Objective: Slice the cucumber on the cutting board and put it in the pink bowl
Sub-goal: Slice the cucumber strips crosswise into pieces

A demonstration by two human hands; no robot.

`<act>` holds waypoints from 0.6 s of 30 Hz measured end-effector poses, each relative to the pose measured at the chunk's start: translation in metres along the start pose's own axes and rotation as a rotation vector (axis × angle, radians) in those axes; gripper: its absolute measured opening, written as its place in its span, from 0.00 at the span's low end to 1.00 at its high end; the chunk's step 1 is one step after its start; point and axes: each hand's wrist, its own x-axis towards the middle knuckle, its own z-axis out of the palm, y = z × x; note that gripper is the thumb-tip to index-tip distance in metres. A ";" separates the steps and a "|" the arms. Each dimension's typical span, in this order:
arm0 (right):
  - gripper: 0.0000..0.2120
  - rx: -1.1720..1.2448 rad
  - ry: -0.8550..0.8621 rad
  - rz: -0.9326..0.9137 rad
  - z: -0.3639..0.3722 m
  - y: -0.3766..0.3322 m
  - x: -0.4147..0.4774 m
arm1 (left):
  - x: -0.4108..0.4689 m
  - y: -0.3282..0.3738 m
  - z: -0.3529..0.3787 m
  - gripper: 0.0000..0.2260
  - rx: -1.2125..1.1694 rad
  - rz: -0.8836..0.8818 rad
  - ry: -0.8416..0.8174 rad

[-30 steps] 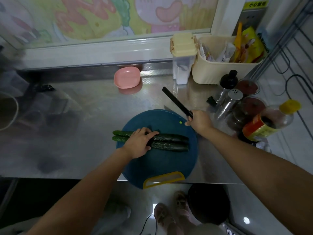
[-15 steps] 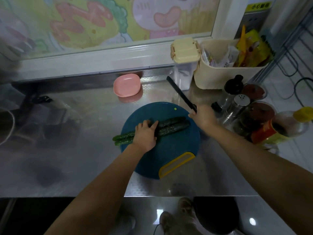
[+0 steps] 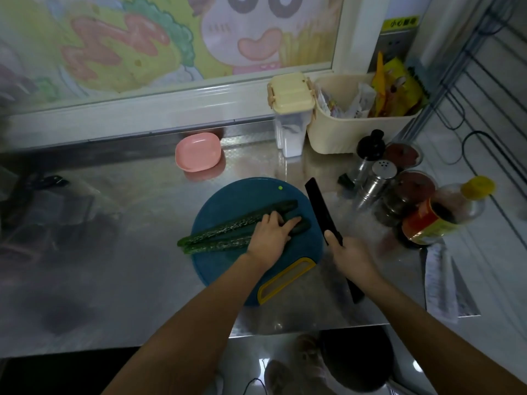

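The cucumber (image 3: 222, 230) lies on the round blue board (image 3: 245, 192), split lengthwise into two halves side by side, running across it from 8 o'clock to 2 o'clock, with the 8 o'clock tips hanging just past the rim. It has no cross cuts that can be seen. The left hand (image 3: 271, 235) rests on the halves near their 2 o'clock end, its fingers (image 3: 293, 222) laid nearly straight along them and pressing down, not wrapped round. The right hand (image 3: 352, 258) is clenched round the handle of a dark knife (image 3: 319, 208) at the board's 3 o'clock edge; the blade points away toward 11 o'clock, just beside the cucumber's end and apart from it. Whether the blade touches the board cannot be told. The bowl (image 3: 198, 151) stands on the steel counter (image 3: 114, 252) at 11 o'clock from the board, well apart, and holds nothing visible. At 1 o'clock stand a cream-lidded tub (image 3: 291, 109) and a basket (image 3: 342, 135) of packets; at 3 o'clock are a shaker (image 3: 379, 178), jars and a yellow-capped bottle (image 3: 445, 215).
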 end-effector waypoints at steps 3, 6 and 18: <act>0.28 -0.059 0.027 -0.016 0.005 0.003 0.004 | -0.006 0.011 0.007 0.24 0.010 0.048 -0.014; 0.30 -0.075 0.028 -0.032 0.005 0.005 0.009 | -0.007 0.017 0.013 0.26 0.013 0.061 0.018; 0.31 -0.076 -0.017 -0.052 0.006 0.006 0.031 | 0.018 0.003 0.021 0.21 -0.188 0.209 0.205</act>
